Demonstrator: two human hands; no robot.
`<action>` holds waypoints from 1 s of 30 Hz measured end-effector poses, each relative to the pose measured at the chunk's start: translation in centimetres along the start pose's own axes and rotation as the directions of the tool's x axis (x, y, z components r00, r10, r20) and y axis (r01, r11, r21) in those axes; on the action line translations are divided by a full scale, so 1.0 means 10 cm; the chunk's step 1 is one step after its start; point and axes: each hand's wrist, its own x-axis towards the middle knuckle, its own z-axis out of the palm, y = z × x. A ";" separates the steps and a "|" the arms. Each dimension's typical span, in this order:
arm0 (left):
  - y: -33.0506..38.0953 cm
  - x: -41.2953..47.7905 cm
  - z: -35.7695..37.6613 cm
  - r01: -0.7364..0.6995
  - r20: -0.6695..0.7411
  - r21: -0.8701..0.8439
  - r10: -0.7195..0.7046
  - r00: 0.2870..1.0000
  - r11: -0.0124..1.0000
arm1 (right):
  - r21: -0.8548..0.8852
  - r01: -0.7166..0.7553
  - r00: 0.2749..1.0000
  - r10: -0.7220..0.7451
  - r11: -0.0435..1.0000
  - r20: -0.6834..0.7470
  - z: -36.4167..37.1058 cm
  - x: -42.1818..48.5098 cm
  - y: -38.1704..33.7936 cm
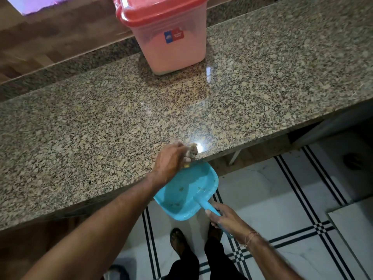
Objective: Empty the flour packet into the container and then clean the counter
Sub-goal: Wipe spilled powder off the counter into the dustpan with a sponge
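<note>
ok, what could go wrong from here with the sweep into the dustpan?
The dustpan hangs below the counter edge, held only by its handle in the right hand; if it tilts, crumbs could spill onto the floor. The left hand wipes a cloth at the edge; sweepings may miss the pan.

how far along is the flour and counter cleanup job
Filling looks done: the container stands lidded on the counter, no flour packet in view. In hand: the left hand wipes with a cloth at the counter's edge above the dustpan held by the right hand. Left: finishing the wipe, emptying the dustpan.
</note>
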 end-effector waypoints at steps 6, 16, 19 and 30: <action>0.01 0.10 0.04 -0.027 0.133 0.120 0.011 0.991 0.992 | 0.004 -0.004 1.000 0.004 1.000 0.001 0.07 0.02 -0.02; -0.01 -0.39 0.02 0.014 0.006 0.067 -0.014 1.000 0.998 | -0.016 0.024 1.000 -0.024 1.000 0.000 0.02 -0.02 -0.07; -0.17 -0.12 -0.04 0.098 -0.062 -0.076 -0.102 0.993 0.992 | -0.017 0.015 1.000 -0.015 1.000 0.002 0.02 0.02 -0.07; -0.13 -0.52 0.16 -0.087 -0.109 -0.040 0.082 0.991 0.995 | -0.059 0.033 0.999 -0.034 0.998 -0.025 0.08 -0.01 -0.03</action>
